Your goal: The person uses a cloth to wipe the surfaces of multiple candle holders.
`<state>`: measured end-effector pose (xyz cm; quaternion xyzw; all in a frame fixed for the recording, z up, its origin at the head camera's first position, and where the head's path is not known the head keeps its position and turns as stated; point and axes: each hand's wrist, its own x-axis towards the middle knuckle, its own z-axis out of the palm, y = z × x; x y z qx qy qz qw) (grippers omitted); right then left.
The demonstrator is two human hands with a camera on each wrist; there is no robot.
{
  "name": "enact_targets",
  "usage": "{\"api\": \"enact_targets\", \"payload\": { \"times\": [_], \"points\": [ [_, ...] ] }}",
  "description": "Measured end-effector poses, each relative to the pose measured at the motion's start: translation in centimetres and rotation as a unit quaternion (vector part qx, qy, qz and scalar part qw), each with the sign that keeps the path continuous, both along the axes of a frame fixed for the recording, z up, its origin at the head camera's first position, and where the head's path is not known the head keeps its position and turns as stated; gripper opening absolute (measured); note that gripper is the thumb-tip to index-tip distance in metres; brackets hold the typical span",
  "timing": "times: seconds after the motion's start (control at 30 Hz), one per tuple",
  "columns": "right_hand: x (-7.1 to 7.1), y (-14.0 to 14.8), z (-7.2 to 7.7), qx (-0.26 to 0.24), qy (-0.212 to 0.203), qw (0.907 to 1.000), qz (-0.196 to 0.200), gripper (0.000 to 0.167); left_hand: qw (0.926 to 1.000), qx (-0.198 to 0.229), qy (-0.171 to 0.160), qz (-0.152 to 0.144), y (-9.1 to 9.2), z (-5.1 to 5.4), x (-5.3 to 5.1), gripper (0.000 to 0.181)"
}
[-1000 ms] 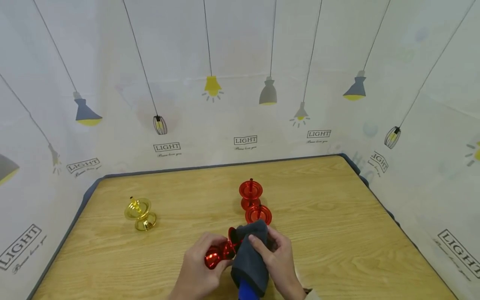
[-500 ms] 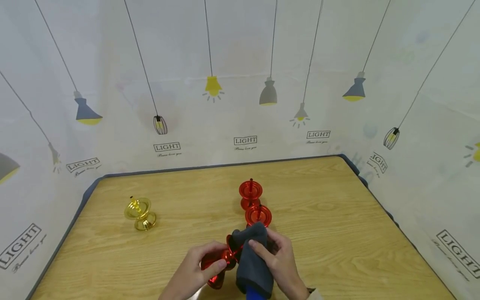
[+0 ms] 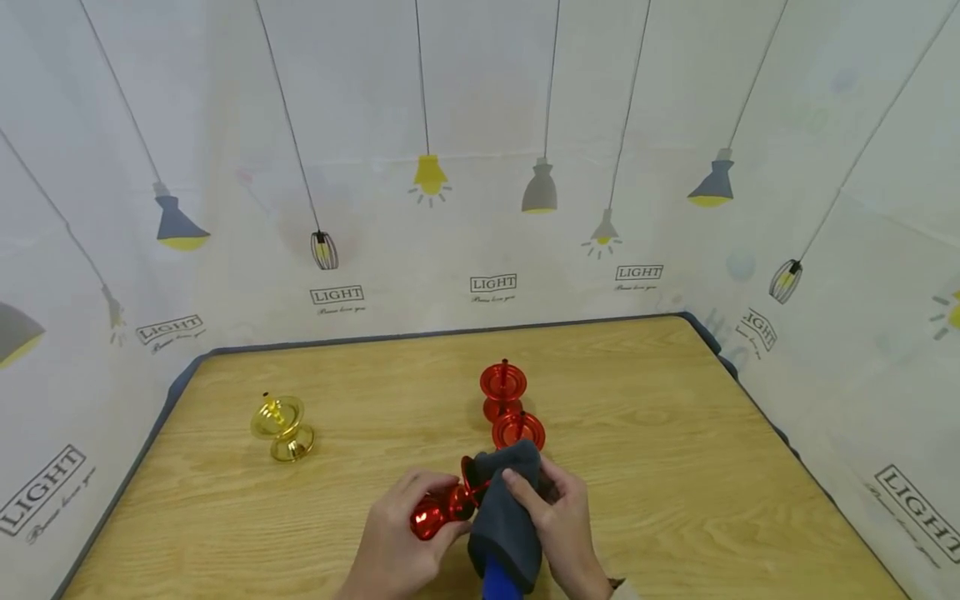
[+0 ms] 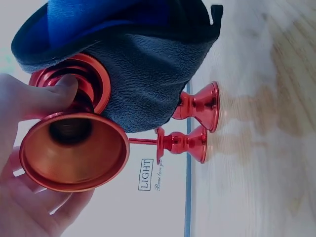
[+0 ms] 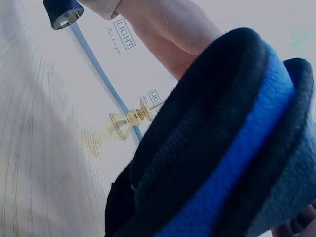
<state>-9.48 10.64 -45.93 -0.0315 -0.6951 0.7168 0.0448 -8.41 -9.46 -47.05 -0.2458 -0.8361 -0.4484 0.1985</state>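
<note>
Backdrop (image 3: 480,233), seven LIGHT labels, one cut short | wooden surface (image 3: 652,467) | right hand (image 3: 562,517) pinching one grey cloth (image 3: 506,525) | left hand (image 3: 397,533) curled round one red candlestick (image 3: 459,502), 6 o'clock | two standing red candlesticks (image 3: 491,383) (image 3: 507,433), 1 o'clock from it | one gold candlestick (image 3: 279,421), 10 o'clock

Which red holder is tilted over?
The red holder gripped in the left hand; the farthest red holder and the second-farthest red holder both stand upright on the table.

Is a dark-edged wood-grain tabletop (image 3: 697,483); bears one shiny gold double-flared candlestick (image 3: 282,427) and two shiny red double-flared candlesticks (image 3: 502,383) (image 3: 513,432).
</note>
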Motion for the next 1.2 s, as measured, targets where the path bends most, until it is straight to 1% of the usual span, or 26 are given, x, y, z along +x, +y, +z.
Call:
{"api": "enact_targets", "payload": {
  "times": [0.07, 0.13, 0.2, 0.27, 0.3, 0.37, 0.43, 0.53, 0.6, 0.63, 0.67, 0.7, 0.73, 0.77, 0.8, 0.83, 0.9, 0.93, 0.97, 1.0, 1.03, 1.07, 1.1, 1.2],
  "points": [
    [0.0, 0.0, 0.0, 0.0, -0.002, 1.0, 0.002, 0.034, 0.9999, -0.007, 0.006, 0.008, 0.0, 0.0, 0.0, 0.052],
    [0.0, 0.0, 0.0, 0.003, -0.001, 1.0, 0.005, 0.032, 0.9999, -0.008, -0.01, 0.006, -0.2, 0.1, 0.0, 0.049],
    [0.0, 0.0, 0.0, 0.004, 0.003, 1.0, 0.008, 0.03, 0.9984, 0.006, -0.055, -0.005, -0.4, 0.2, 0.1, 0.044],
    [0.0, 0.0, 0.0, 0.007, 0.007, 0.9999, 0.012, 0.027, 0.9926, 0.03, -0.113, -0.031, -0.6, 0.3, 0.0, 0.038],
    [0.0, 0.1, 0.0, 0.008, 0.011, 0.9998, 0.015, 0.026, 0.9872, 0.045, -0.146, -0.046, -0.7, 0.4, 0.0, 0.036],
    [0.0, 0.2, 0.0, 0.009, 0.017, 0.9996, 0.022, 0.025, 0.974, 0.068, -0.204, -0.072, -1.0, 0.6, -0.1, 0.034],
    [0.1, 0.3, -0.1, 0.012, 0.022, 0.9992, 0.031, 0.024, 0.961, 0.081, -0.247, -0.096, -1.3, 0.6, -0.3, 0.035],
    [0.1, 0.4, -0.2, 0.01, 0.032, 0.9982, 0.05, 0.023, 0.9399, 0.105, -0.295, -0.137, -1.8, 0.6, -0.6, 0.034],
    [0.1, 0.5, -0.4, 0.01, 0.039, 0.997, 0.065, 0.022, 0.9256, 0.122, -0.319, -0.164, -2.0, 0.5, -0.8, 0.033],
    [0.1, 0.5, -0.4, 0.011, 0.043, 0.9964, 0.072, 0.022, 0.9201, 0.126, -0.327, -0.174, -2.1, 0.5, -0.8, 0.032],
    [0.1, 0.5, -0.4, 0.011, 0.043, 0.9961, 0.076, 0.022, 0.918, 0.127, -0.329, -0.182, -2.2, 0.5, -0.9, 0.032],
    [0.1, 0.5, -0.4, 0.011, 0.044, 0.9961, 0.076, 0.023, 0.9184, 0.123, -0.329, -0.182, -2.2, 0.4, -0.9, 0.032],
    [0.1, 0.5, -0.4, 0.011, 0.042, 0.9963, 0.074, 0.023, 0.9208, 0.117, -0.327, -0.177, -2.1, 0.5, -0.8, 0.032],
    [0.1, 0.4, -0.3, 0.012, 0.039, 0.9968, 0.068, 0.023, 0.9258, 0.108, -0.321, -0.168, -2.0, 0.5, -0.7, 0.032],
    [0.1, 0.4, -0.3, 0.011, 0.035, 0.9975, 0.061, 0.023, 0.9346, 0.095, -0.307, -0.154, -1.8, 0.5, -0.6, 0.033],
    [0.1, 0.3, -0.2, 0.01, 0.03, 0.9981, 0.052, 0.024, 0.9453, 0.08, -0.285, -0.137, -1.5, 0.4, -0.5, 0.033],
    [0.1, 0.2, 0.0, 0.008, 0.022, 0.9991, 0.034, 0.025, 0.9683, 0.054, -0.222, -0.101, -1.0, 0.3, -0.3, 0.038],
    [0.1, 0.2, 0.1, 0.006, 0.018, 0.9994, 0.028, 0.025, 0.9781, 0.043, -0.186, -0.083, -0.8, 0.2, -0.2, 0.041],
    [0.1, 0.1, 0.1, 0.007, 0.018, 0.9996, 0.022, 0.026, 0.9863, 0.034, -0.147, -0.065, -0.5, 0.1, -0.2, 0.045],
    [0.1, 0.1, 0.2, 0.006, 0.019, 0.9996, 0.019, 0.027, 0.9926, 0.027, -0.109, -0.045, -0.3, 0.0, -0.1, 0.048],
    [0.2, 0.0, 0.2, 0.005, 0.019, 0.9997, 0.016, 0.027, 0.9962, 0.024, -0.077, -0.032, -0.2, -0.1, -0.1, 0.051],
    [0.2, 0.0, 0.3, 0.004, 0.019, 0.9997, 0.014, 0.028, 0.9983, 0.022, -0.048, -0.023, -0.1, -0.2, -0.1, 0.054],
    [0.2, -0.1, 0.3, 0.004, 0.02, 0.9997, 0.014, 0.028, 0.9992, 0.022, -0.029, -0.017, 0.0, -0.3, -0.1, 0.054],
    [0.3, -0.1, 0.4, 0.003, 0.02, 0.9997, 0.013, 0.029, 0.9998, 0.017, -0.003, -0.006, -0.1, -0.4, -0.1, 0.052]
  ]
}}
